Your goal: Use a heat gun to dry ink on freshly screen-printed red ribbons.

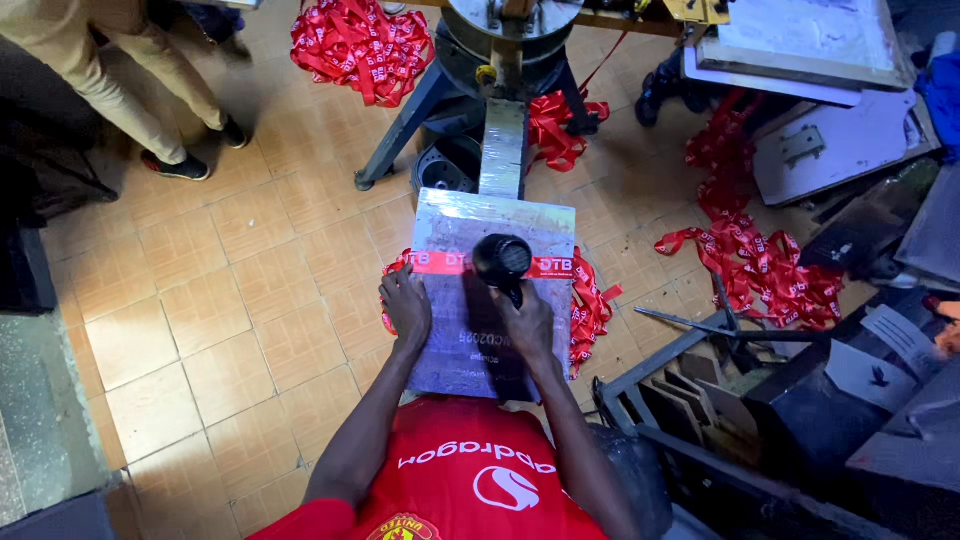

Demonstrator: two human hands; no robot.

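left hand (407, 305): flat, pinning red ribbon (437, 262) taut across board (495, 225) | right hand (527, 322): gripping black dryer (503, 260), nozzle aimed down over ribbon | ribbon heaps on floor (200, 300) beyond both hands

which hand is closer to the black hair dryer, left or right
Right. The right hand grips the black hair dryer by its handle, while the left hand lies flat on the red ribbon beside it.

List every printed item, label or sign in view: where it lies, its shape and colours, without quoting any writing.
Red ribbon: long printed strip across the grey board, under the left hand.
Ribbon heap: red, white-printed, on the floor at top.
Ribbon pile: same colours, on the floor at right.
Black dryer: in the right hand.
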